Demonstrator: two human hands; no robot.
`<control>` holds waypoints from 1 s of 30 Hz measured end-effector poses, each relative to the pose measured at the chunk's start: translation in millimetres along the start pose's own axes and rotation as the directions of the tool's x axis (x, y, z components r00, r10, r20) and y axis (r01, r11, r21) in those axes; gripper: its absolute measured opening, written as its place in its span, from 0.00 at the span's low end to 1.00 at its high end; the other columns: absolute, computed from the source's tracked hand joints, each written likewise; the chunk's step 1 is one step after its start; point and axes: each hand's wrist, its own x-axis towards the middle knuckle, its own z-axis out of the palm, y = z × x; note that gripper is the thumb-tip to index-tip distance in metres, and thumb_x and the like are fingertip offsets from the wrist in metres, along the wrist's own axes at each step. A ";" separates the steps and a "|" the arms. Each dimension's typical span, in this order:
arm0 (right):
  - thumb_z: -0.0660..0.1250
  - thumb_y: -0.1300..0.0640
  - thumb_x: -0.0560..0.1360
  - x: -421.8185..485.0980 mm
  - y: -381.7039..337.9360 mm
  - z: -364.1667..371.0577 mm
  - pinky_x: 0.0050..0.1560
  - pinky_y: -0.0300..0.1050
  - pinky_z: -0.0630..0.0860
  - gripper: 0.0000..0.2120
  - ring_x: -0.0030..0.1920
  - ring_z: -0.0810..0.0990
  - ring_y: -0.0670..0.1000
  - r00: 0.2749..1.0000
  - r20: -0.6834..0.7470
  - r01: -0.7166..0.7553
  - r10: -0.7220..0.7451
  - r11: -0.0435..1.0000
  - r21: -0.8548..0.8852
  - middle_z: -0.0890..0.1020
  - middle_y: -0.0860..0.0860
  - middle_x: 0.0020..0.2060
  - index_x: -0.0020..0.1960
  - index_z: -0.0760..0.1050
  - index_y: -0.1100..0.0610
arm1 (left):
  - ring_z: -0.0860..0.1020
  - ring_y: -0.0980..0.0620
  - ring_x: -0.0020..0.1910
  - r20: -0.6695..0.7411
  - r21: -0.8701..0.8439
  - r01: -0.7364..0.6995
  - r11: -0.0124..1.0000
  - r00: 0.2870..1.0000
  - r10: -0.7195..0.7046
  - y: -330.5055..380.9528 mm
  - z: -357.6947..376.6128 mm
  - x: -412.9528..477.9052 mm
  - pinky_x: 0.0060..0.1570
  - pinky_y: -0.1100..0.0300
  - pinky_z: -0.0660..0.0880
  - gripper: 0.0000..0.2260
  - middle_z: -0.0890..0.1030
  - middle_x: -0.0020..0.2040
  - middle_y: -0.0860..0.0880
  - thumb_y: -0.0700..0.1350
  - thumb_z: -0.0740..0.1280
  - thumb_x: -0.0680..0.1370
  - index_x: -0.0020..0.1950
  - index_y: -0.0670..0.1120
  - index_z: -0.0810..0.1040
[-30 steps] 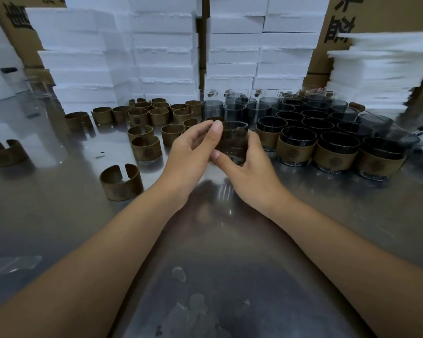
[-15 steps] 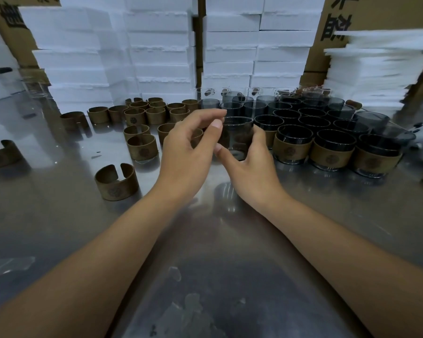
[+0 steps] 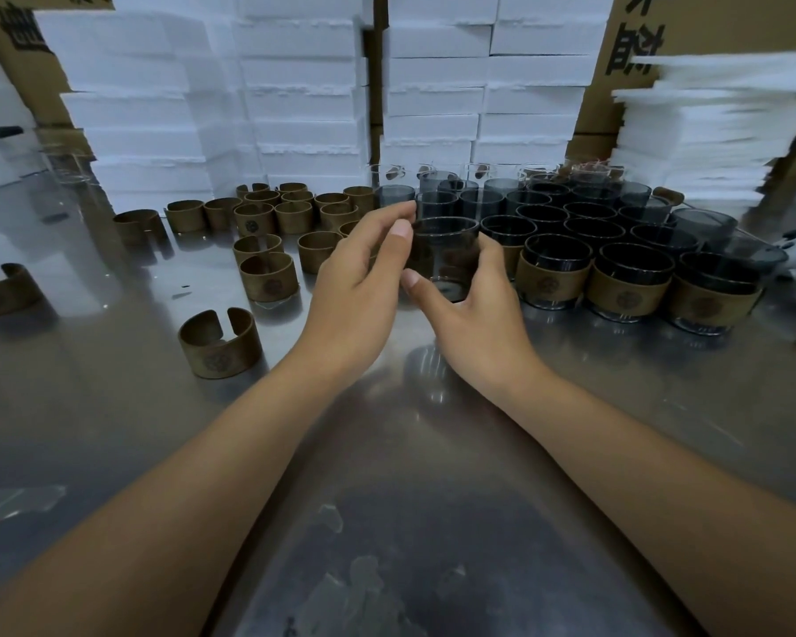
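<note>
While the right hand curls thumb and fingers round one dark glass at the front row's left end, the left hand hangs half-open beside its rim. Three sleeved glasses show whole to its right, and one split sleeve lies nearer on the worktop.

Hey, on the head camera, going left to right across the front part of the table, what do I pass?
Brown sleeve at the left edge → split brown sleeve standing alone → left hand → dark glass → front row of sleeved glasses.
</note>
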 end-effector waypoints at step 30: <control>0.75 0.58 0.69 -1.5 -2.3 1.6 0.50 0.25 0.71 0.25 0.52 0.77 0.39 0.994 0.105 0.017 -0.013 0.999 -0.035 0.78 0.43 0.51 0.63 0.69 0.54 | 0.72 0.58 0.62 0.041 0.078 -0.192 0.978 0.981 0.189 6.5 5.7 -4.1 0.62 0.63 0.68 0.14 0.76 0.51 0.65 0.49 0.53 0.80 0.57 0.54 0.77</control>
